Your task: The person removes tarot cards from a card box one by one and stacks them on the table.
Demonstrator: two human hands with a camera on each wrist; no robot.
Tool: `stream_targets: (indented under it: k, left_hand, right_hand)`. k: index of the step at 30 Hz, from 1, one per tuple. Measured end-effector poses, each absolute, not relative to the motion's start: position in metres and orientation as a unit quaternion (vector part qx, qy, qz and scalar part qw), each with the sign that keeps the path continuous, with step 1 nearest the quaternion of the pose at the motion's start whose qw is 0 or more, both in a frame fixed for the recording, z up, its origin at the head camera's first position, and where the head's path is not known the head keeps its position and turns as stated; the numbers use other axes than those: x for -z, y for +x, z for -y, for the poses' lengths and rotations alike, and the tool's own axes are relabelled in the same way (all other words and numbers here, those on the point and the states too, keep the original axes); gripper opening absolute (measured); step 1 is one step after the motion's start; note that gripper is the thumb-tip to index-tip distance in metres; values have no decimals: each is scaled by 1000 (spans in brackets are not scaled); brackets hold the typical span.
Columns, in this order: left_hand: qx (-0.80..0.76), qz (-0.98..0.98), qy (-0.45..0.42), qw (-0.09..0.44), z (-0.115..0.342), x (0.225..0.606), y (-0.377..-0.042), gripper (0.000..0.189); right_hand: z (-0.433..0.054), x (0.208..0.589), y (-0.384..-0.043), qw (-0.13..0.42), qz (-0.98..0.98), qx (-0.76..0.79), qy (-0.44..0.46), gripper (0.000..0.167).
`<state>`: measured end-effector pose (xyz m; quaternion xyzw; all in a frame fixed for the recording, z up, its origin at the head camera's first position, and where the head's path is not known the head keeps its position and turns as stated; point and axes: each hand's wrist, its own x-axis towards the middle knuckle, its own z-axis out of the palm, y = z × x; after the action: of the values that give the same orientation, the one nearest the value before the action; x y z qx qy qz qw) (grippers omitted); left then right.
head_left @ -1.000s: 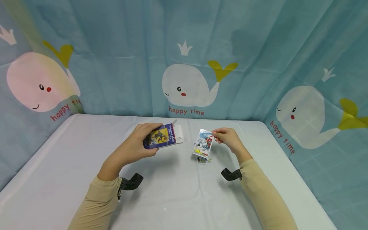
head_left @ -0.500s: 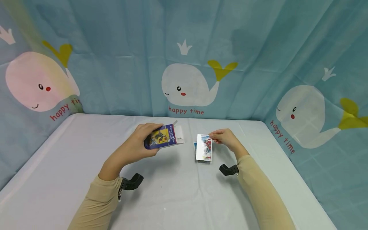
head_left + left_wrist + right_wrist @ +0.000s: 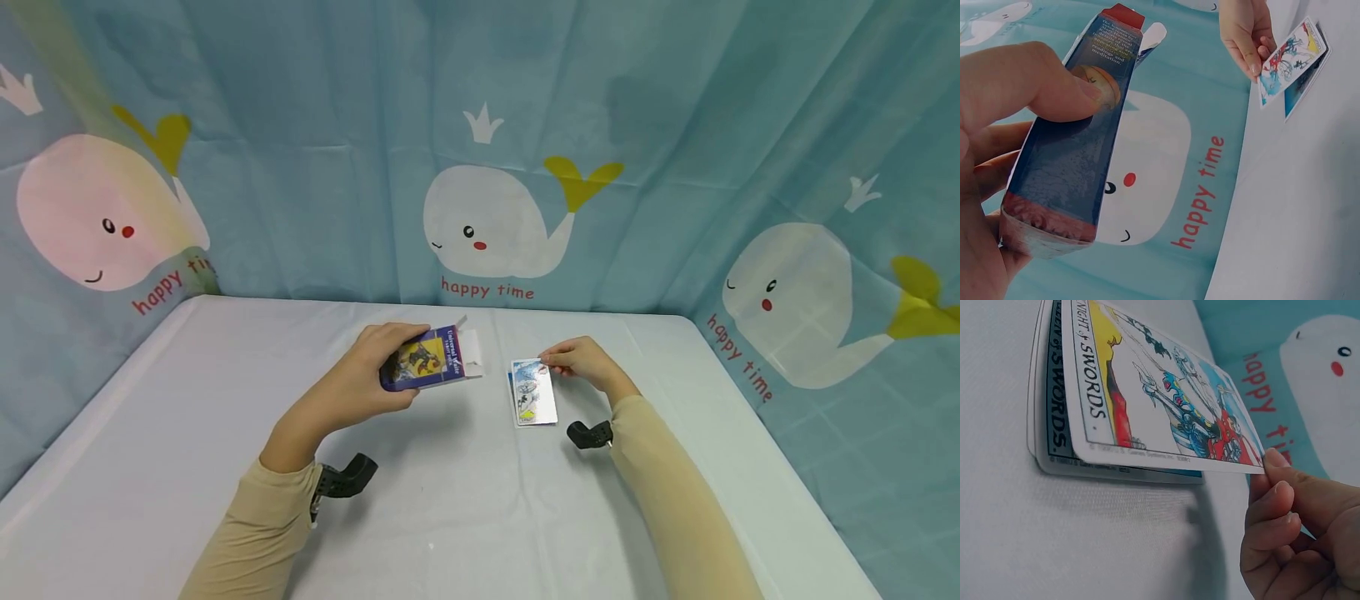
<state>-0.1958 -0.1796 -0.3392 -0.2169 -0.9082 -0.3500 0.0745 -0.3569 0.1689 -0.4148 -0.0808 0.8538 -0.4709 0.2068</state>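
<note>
- At the left I see a beige sleeve (image 3: 251, 525) with a black device (image 3: 348, 477) at the wrist, above the white table (image 3: 450, 517).
- The left hand (image 3: 348, 379) holds the blue tarot box (image 3: 422, 360), the thumb on one side and the fingers on the other; the box is raised from the table.
- The right end of the box is open, and a white flap (image 3: 470, 348) sticks out there.
- More to the right, the Knight of Swords card (image 3: 534, 396) is over other cards (image 3: 1057, 428); whether it touches them, I cannot tell.
- The right hand (image 3: 585, 362) pinches this card at its far right corner.
- Farthest right, a white whale (image 3: 791, 304) is printed on the blue-green curtain (image 3: 675, 167).
</note>
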Motion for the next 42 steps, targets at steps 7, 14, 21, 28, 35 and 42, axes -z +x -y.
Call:
stream_targets:
  k: [7,14,21,28,35,42]
  left_hand:
    - [346,909,-219,72,178,339,-196,76]
    - [346,910,-218,68,176,338,-195,77]
    - [345,911,-217,69,177,338,-194,77]
    - [347,911,-212,70,178,339,-194,77]
    - [348,911,-212,70,178,339,-194,77]
    - [349,910,-212,70,178,338,-194,77]
  right_hand:
    - [-165,426,-356,198,-865,457,-64,26]
    - [-160,430,-351,181,-874,447,-52,22]
    - [-154,432,-352,165,-887,428,-54,20]
    - [-150,436,-354,161,-889,427,-49,17]
    - [-149,435,-353,160,-897,410,-43,15]
    - [-147,434,-351,157,-899,407,-32,13]
